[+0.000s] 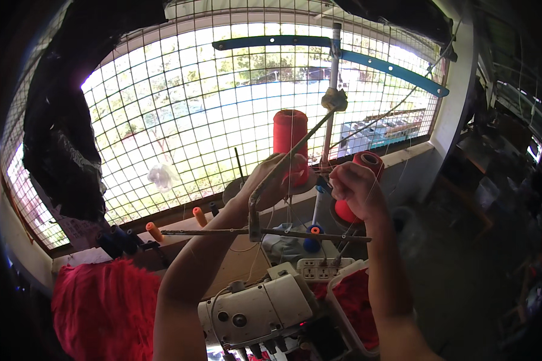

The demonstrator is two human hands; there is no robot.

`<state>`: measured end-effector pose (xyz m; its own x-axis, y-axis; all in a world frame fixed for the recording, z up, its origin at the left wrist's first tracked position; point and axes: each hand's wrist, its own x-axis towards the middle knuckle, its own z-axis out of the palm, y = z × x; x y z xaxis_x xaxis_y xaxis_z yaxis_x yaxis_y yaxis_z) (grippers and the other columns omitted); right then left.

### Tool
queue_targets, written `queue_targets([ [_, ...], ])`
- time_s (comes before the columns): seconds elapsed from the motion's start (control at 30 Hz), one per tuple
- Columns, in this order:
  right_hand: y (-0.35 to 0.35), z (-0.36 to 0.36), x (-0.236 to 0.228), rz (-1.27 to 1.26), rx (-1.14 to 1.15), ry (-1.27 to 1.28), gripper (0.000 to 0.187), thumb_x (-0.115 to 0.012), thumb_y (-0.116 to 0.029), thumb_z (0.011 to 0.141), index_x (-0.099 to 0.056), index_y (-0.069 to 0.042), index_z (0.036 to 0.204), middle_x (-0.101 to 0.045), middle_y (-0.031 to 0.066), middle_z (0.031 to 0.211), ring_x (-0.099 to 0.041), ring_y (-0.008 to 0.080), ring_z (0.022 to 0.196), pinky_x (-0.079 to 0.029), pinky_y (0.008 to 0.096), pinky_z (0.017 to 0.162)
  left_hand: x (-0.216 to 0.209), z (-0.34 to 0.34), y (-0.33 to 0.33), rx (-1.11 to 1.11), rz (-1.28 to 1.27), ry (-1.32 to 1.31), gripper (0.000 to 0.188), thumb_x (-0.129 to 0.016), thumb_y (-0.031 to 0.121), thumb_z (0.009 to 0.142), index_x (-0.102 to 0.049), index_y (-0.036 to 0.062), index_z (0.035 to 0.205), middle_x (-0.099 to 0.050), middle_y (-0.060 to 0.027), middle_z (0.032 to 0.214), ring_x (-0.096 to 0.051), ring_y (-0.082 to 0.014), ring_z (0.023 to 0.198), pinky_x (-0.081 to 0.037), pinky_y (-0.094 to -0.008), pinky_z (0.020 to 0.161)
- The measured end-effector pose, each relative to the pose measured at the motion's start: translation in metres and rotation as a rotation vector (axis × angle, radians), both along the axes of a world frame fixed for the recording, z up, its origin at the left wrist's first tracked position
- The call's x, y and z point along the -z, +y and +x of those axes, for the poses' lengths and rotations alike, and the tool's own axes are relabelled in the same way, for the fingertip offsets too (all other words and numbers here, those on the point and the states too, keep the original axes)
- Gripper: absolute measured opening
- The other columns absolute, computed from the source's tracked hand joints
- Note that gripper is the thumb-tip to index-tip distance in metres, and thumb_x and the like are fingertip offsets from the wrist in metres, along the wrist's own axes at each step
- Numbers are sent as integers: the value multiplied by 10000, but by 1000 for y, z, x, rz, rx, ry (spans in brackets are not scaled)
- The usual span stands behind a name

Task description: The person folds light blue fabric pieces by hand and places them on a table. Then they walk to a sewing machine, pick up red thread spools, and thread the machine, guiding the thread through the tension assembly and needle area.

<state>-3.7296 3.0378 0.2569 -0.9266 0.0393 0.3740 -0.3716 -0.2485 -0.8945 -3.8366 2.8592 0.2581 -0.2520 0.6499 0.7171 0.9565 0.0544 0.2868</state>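
Note:
My left hand (272, 179) is at the lower part of a tall cone of red thread (290, 133), its fingers curled against the side. To the right, my right hand (354, 188) is raised with its fingers pinched together; anything between them is too small to make out. Behind that hand a second cone of red thread (347, 212) shows in part. A thin rod of the thread stand (295, 147) crosses in front of my left hand. Below my forearms sits a white sewing machine (259, 310).
Blue thread-guide arms (391, 67) top the stand's pole, before a wire-mesh window (180, 108). A horizontal guide bar (223, 232) spans between my forearms. Small orange spools (154, 231) line the sill. Red fabric (105, 307) lies left; a white bin (341, 295) holds more. A power strip (319, 269) sits behind.

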Motion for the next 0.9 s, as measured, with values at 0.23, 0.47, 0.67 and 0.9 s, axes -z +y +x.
queue_targets([
  [0.23, -7, 13, -7, 121, 77, -58, 187, -493, -151, 811, -554, 23, 786, -462, 29, 554, -413, 89, 470, -323, 204, 450, -8, 21, 35, 143, 23, 46, 347, -593, 82, 722, -479, 34, 1047, -543, -137, 974, -540, -268, 886, -453, -338, 749],
  [0.47, 2, 24, -1, 23, 259, 4, 156, -482, -92, 815, -545, 48, 845, -472, 45, 567, -414, 104, 457, -342, 217, 445, -25, 6, 32, 215, -108, -169, 108, -597, 63, 719, -595, 15, 815, -597, -55, 687, -577, -114, 661, -458, -239, 605],
  [0.67, 4, 19, 5, 240, 348, 63, 180, -524, -115, 796, -580, 40, 868, -542, 56, 608, -493, 83, 509, -389, 191, 470, -31, -22, 19, 436, -173, -587, 146, -575, 125, 761, -585, -14, 803, -585, -56, 673, -566, -133, 636, -455, -240, 615],
  [0.9, -17, 4, 4, 793, 492, 80, 150, -520, -117, 792, -585, 2, 855, -548, 75, 582, -523, 114, 506, -399, 251, 478, -36, -9, 19, 404, -22, -883, 153, -542, 129, 758, -595, -6, 805, -596, -52, 724, -545, -104, 602, -436, -228, 563],
])
